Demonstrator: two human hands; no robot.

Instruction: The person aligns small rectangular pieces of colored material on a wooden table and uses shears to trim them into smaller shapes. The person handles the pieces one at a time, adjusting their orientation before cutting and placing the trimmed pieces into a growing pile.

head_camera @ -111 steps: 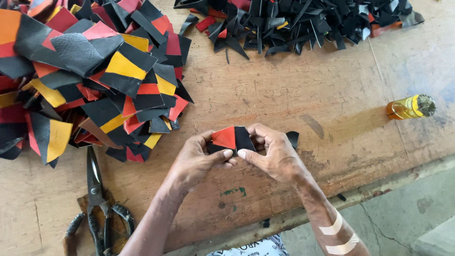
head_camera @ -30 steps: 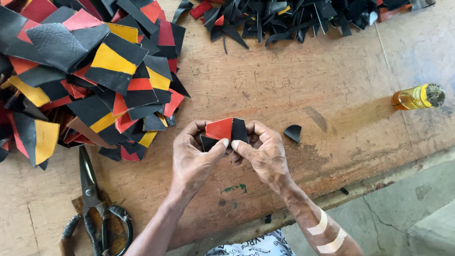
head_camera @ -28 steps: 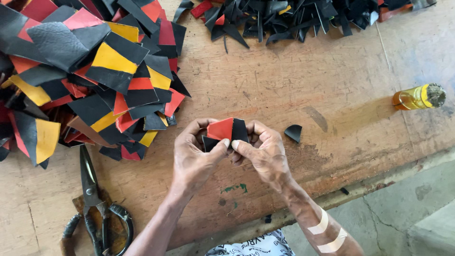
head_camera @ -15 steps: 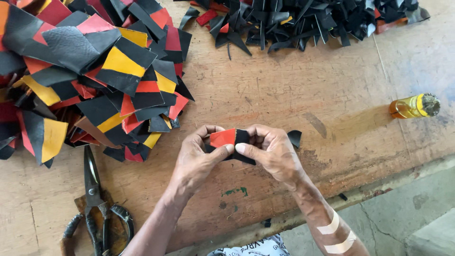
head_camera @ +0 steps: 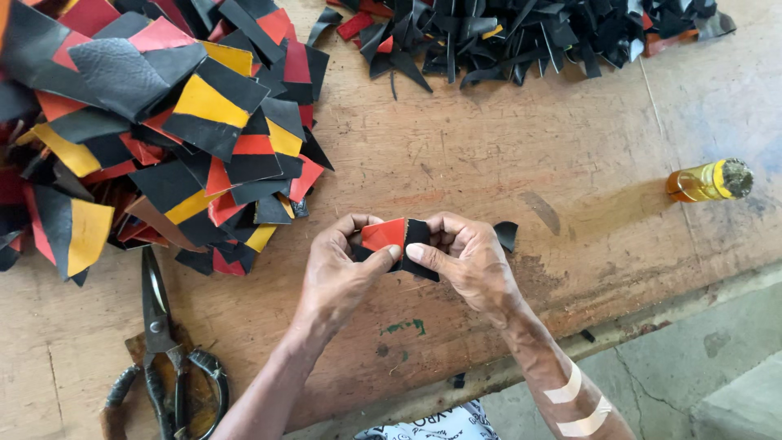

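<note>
Firmly, my left hand (head_camera: 342,269) and right hand (head_camera: 468,261) pinch one red-and-black leather piece (head_camera: 397,238) mid-frame, edges pressed together, scissors (head_camera: 163,358) lower left.

Worn brown wooden counter (head_camera: 505,155), scratched and stained, fills most of the view | its front edge runs diagonally at lower right | grey concrete floor (head_camera: 692,383) lies below that edge | soft daylight falls evenly, with faint shadows across the wood
</note>
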